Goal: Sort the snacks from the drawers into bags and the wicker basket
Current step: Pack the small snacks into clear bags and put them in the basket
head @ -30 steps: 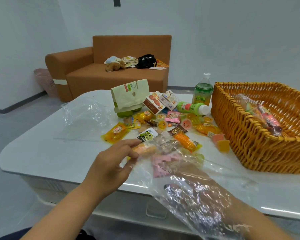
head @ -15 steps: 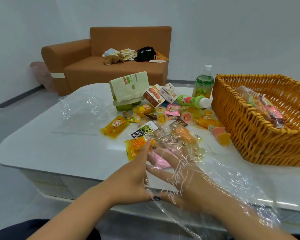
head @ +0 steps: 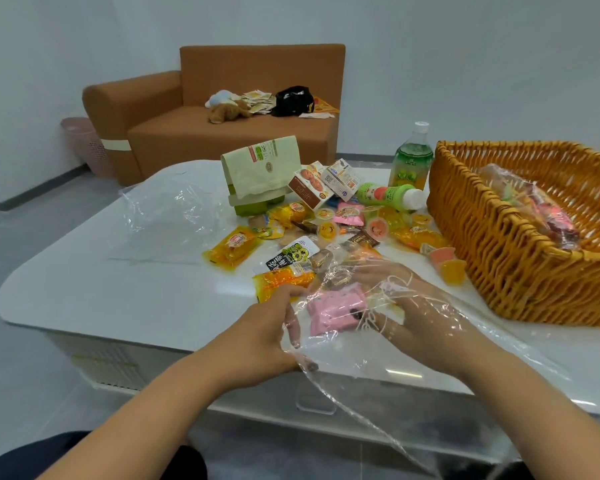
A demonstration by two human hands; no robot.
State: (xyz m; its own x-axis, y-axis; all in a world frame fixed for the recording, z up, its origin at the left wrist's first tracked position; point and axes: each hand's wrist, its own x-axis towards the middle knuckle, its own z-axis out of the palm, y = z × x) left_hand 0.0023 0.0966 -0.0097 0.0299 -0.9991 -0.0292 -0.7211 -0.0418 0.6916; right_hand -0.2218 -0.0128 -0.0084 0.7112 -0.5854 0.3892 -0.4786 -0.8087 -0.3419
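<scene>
Head view puts us low in the frame, over the white table (head: 125, 299). Our left hand (head: 257, 336) pinches the mouth of the clear bag (head: 378, 358), likely to keep it spread. Our right hand (head: 420, 306) is sleeved inside the bag, fingers extended and relaxed beside the pink packet (head: 335, 308), probably settling it in. Loose snacks (head: 326, 230) crowd mid-frame; just above our left fingers lies an orange packet (head: 284, 280). At right stands the wicker basket (head: 520, 258), holding one filled bag.
</scene>
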